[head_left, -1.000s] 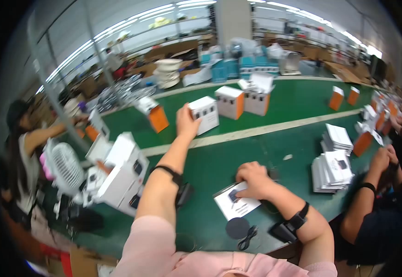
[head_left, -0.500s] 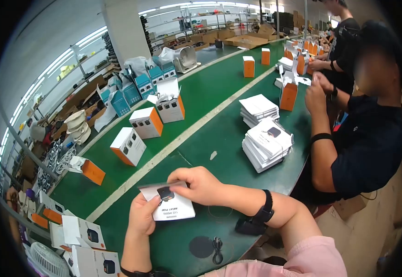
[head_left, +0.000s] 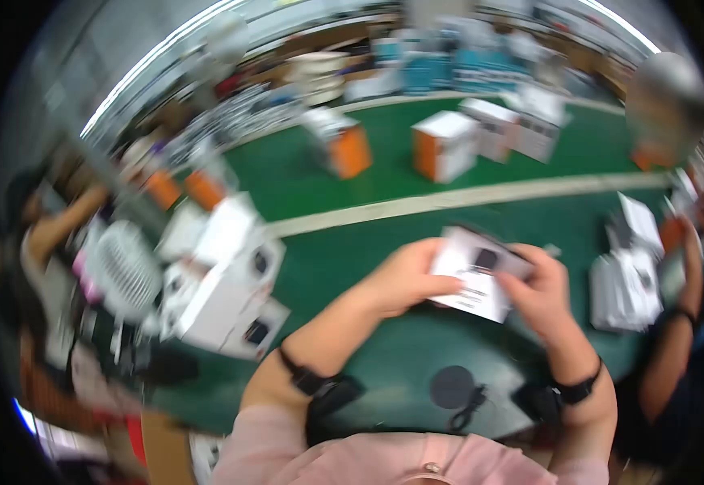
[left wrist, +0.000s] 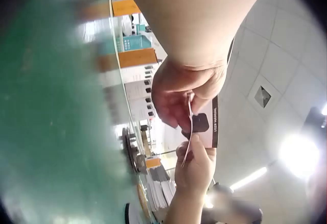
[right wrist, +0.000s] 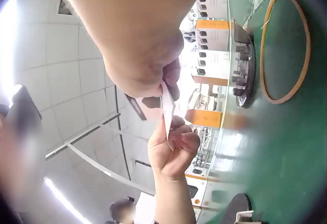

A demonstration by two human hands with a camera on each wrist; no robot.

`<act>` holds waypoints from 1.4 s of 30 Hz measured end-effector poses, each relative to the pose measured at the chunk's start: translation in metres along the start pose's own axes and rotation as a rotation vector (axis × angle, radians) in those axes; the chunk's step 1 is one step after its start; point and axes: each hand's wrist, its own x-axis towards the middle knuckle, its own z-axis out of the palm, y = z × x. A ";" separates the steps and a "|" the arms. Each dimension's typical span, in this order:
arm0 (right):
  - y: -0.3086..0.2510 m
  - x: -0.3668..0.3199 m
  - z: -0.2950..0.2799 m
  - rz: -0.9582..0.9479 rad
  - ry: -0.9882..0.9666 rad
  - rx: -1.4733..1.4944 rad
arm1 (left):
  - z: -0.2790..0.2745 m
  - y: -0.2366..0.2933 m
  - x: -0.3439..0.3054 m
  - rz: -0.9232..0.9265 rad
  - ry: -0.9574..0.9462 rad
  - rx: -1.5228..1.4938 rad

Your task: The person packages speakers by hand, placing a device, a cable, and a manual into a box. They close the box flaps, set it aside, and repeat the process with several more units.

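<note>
A thin white user manual [head_left: 466,279] with a dark device pictured on its cover is held up over the green table, tilted toward the head camera. My left hand [head_left: 407,279] grips its left side, thumb across the cover. On the opposite side my right hand [head_left: 542,291] pinches it, thumb on the front and fingers behind. In the left wrist view the manual [left wrist: 210,127] is seen nearly edge-on, its dark strip reading "USER MANUAL". Below the hands a dark round disc [head_left: 453,386] and a coiled black cable [head_left: 466,408] lie on the table.
Stacked white manuals [head_left: 626,291] stand at the right, beside another person's arm [head_left: 671,356]. Open white boxes [head_left: 235,295] and a fan [head_left: 126,271] are at the left. White-and-orange boxes [head_left: 446,145] line the green belt. A rubber band [right wrist: 286,45] lies on the table.
Earlier the left hand was at a box on the belt while the right hand held the manual on the table. Both hands then took the manual, now held up. The head view swung right, then back left.
</note>
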 end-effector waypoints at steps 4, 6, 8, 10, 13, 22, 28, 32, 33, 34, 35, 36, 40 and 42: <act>-0.005 0.001 0.014 0.227 -0.100 0.424 | 0.005 0.002 -0.001 0.160 0.178 0.174; -0.009 -0.007 0.012 0.366 -0.084 0.492 | 0.003 -0.004 0.008 0.365 0.226 0.376; -0.006 -0.007 0.006 0.412 -0.116 0.435 | -0.001 0.000 0.002 0.393 0.230 0.450; -0.004 -0.005 0.007 0.315 -0.113 0.123 | -0.004 0.009 -0.003 0.218 0.181 0.365; 0.009 -0.003 0.006 -0.232 -0.061 -0.362 | 0.001 0.008 0.000 0.102 0.155 0.147; 0.019 0.007 -0.014 -0.424 -0.315 -0.540 | -0.007 0.019 -0.003 -0.113 0.046 -0.159; -0.026 0.006 0.000 0.289 -0.279 0.440 | 0.001 0.021 0.003 0.465 0.070 0.616; -0.004 0.011 -0.015 0.259 -0.261 0.150 | 0.014 0.031 0.026 0.367 -0.069 0.556; -0.009 0.007 -0.012 0.282 -0.164 0.216 | 0.012 0.040 0.026 0.247 -0.102 0.427; -0.009 0.009 -0.011 0.302 -0.073 0.290 | 0.002 0.049 0.037 0.298 -0.016 0.418; -0.007 0.012 -0.013 0.263 0.000 0.317 | -0.013 0.057 0.054 0.348 0.071 0.410; -0.006 0.015 -0.015 0.206 0.065 0.275 | -0.044 0.059 0.081 0.452 0.293 0.705; 0.001 0.013 -0.012 0.140 0.063 0.054 | -0.105 0.060 0.139 0.238 0.760 1.440; -0.003 0.007 -0.011 0.095 0.036 -0.075 | -0.117 0.056 0.165 0.154 0.656 1.565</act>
